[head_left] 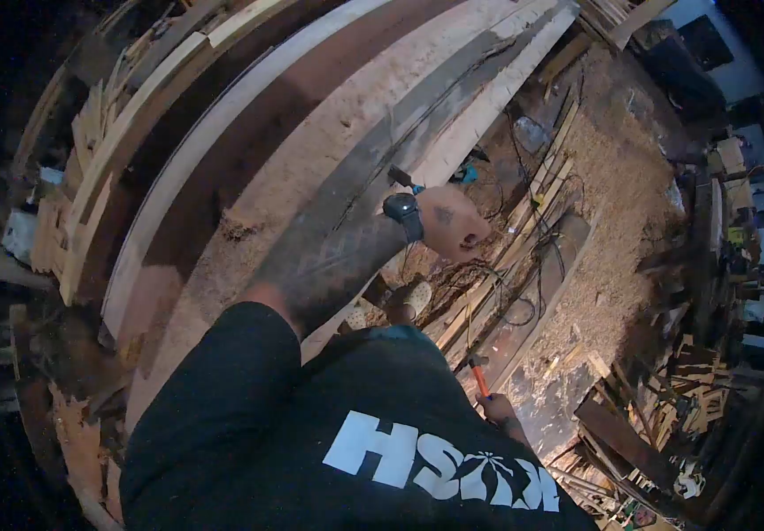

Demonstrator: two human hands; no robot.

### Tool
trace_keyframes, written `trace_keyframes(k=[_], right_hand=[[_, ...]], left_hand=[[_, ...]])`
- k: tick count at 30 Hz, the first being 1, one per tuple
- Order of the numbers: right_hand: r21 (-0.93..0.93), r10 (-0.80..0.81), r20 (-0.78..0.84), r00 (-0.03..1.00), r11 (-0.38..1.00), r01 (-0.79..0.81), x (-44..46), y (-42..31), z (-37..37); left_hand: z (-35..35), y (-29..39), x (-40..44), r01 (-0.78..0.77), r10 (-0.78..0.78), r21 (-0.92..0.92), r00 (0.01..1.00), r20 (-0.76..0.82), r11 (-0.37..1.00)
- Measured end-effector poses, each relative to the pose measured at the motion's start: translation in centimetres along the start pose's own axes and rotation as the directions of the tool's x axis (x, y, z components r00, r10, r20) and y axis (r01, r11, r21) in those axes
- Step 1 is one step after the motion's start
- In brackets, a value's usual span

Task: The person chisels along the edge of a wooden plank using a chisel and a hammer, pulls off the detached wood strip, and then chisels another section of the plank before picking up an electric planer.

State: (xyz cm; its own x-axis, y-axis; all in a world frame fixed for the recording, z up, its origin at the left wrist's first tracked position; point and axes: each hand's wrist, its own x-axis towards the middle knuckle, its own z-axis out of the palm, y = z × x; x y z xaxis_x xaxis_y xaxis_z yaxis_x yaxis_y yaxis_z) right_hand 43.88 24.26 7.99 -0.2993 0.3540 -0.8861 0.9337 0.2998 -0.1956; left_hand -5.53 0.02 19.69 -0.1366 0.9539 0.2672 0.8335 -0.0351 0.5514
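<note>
My left hand point(455, 223), with a dark watch on its wrist, is closed in a fist over the edge of a long timber plank. From it sticks a small tool with a flat dark end and a blue part point(404, 180), resting against or just above the wood; its exact kind is unclear. My right hand point(499, 409) hangs lower, closed around the orange handle of a hammer point(481, 379), whose dark head points away from me. The long curved planks point(338, 142) lie side by side under my left forearm, with a dark band along them.
Wood shavings point(621, 177) cover the floor to the right. Cables point(532, 305) lie over loose boards and a log-like timber point(546, 292) beside my perforated shoes point(409, 301). A teal power tool point(465, 172) sits past my left hand. Scrap wood point(639, 434) is piled at the lower right.
</note>
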Motion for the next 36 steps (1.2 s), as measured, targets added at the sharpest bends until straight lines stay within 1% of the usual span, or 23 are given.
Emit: trace_keyframes(k=[1, 3, 6, 7, 8, 10, 11, 12, 15, 16, 17, 19, 21, 22, 23, 25, 26, 28, 31, 33, 34, 36], right_hand=[[-0.035, -0.01, -0.013, 1.0, 0.999, 0.01, -0.8, -1.1, 0.0], [-0.082, -0.118, -0.053, 0.992, 0.99, 0.114, -1.8, -1.8, 0.4], [-0.212, -0.095, -0.04, 0.995, 0.974, 0.084, -3.0, -2.2, 0.1], [-0.268, -0.087, -0.028, 0.996, 0.961, 0.076, -3.3, -2.3, -0.1], [-0.32, -0.077, -0.012, 0.997, 0.945, 0.069, -3.7, -2.2, 0.1], [-0.334, -0.172, -0.08, 0.982, 0.933, 0.136, -3.7, -1.6, 0.7], [-0.344, -0.225, -0.112, 0.968, 0.922, 0.175, -3.7, -1.6, 0.9], [-0.275, -0.335, -0.183, 0.924, 0.92, 0.279, -4.2, -1.7, 1.2], [-0.347, -0.392, -0.236, 0.889, 0.889, 0.299, -3.7, -5.6, 0.4], [-0.352, -0.483, -0.301, 0.822, 0.858, 0.375, -3.5, -7.0, -0.1], [-0.363, -0.562, -0.361, 0.744, 0.82, 0.443, -3.6, -8.6, -0.7], [-0.195, -0.565, -0.418, 0.712, 0.821, 0.537, -5.7, -14.9, -2.0], [-0.04, -0.496, -0.359, 0.791, 0.855, 0.517, -8.7, -20.6, -4.2], [-0.04, -0.568, -0.399, 0.72, 0.795, 0.605, -9.8, -22.6, -5.0], [-0.043, -0.63, -0.44, 0.64, 0.727, 0.686, -10.8, -24.4, -5.7], [0.098, -0.607, -0.431, 0.668, 0.705, 0.703, -13.2, -28.0, -6.8], [0.169, -0.595, -0.422, 0.684, 0.69, 0.704, -13.6, -29.2, -7.2], [0.055, -0.699, -0.464, 0.544, 0.59, 0.805, -13.2, -30.6, -7.8], [0.043, -0.744, -0.516, 0.425, 0.473, 0.88, -14.3, -33.1, -6.9], [0.102, -0.762, -0.501, 0.411, 0.419, 0.902, -15.3, -35.2, -6.1], [0.082, -0.765, -0.5, 0.405, 0.423, 0.902, -15.0, -36.2, -5.5], [-0.083, -0.814, -0.461, 0.353, 0.436, 0.896, -13.6, -38.5, -3.9]], left_hand=[[-0.7, -0.3, 0.0, -0.035, 0.035, 0.004, 0.999, -0.031, 0.999], [-1.8, -0.6, -0.1, -0.107, 0.107, 0.006, 0.99, -0.091, 0.994], [-3.2, -0.9, -0.1, 0.032, -0.024, 0.042, 0.982, -0.187, 0.999], [-5.1, -0.9, -0.3, 0.082, -0.104, -0.128, 0.978, -0.183, 0.988], [-6.9, -1.6, -0.7, 0.132, -0.185, -0.295, 0.97, -0.159, 0.946], [-8.5, -5.9, -0.8, 0.142, -0.289, -0.435, 0.911, -0.294, 0.889], [-9.8, -7.0, -1.6, 0.203, -0.367, -0.491, 0.892, -0.264, 0.847], [-10.9, -7.7, -2.4, 0.263, -0.442, -0.542, 0.867, -0.229, 0.798], [-9.2, -10.2, -3.8, 0.482, -0.614, -0.49, 0.776, -0.147, 0.726], [-9.6, -9.5, -3.6, 0.497, -0.638, -0.523, 0.76, -0.122, 0.692], [-9.8, -9.1, -3.3, 0.496, -0.616, -0.471, 0.776, -0.137, 0.729], [-9.8, -8.8, -2.9, 0.492, -0.575, -0.369, 0.803, -0.159, 0.789], [-8.5, -9.5, -3.0, 0.459, -0.55, -0.381, 0.816, -0.176, 0.803], [-8.1, -9.8, -2.9, 0.442, -0.537, -0.386, 0.823, -0.186, 0.81], [-9.0, -8.6, -2.8, 0.466, -0.553, -0.395, 0.821, -0.14, 0.792], [-11.2, -5.4, -2.4, 0.515, -0.578, -0.409, 0.815, -0.039, 0.754], [-10.8, -6.6, -2.4, 0.492, -0.546, -0.402, 0.837, -0.023, 0.772], [-9.6, -9.7, -2.2, 0.447, -0.483, -0.388, 0.876, 0.005, 0.806], [-7.7, -10.4, -2.3, 0.425, -0.468, -0.538, 0.882, 0.063, 0.728], [-7.5, -10.2, -2.6, 0.406, -0.456, -0.457, 0.89, 0.0, 0.792], [-7.6, -9.4, -2.7, 0.395, -0.449, -0.418, 0.893, -0.033, 0.818], [-9.6, -6.5, -2.6, 0.508, -0.508, -0.403, 0.854, 0.116, 0.762]])
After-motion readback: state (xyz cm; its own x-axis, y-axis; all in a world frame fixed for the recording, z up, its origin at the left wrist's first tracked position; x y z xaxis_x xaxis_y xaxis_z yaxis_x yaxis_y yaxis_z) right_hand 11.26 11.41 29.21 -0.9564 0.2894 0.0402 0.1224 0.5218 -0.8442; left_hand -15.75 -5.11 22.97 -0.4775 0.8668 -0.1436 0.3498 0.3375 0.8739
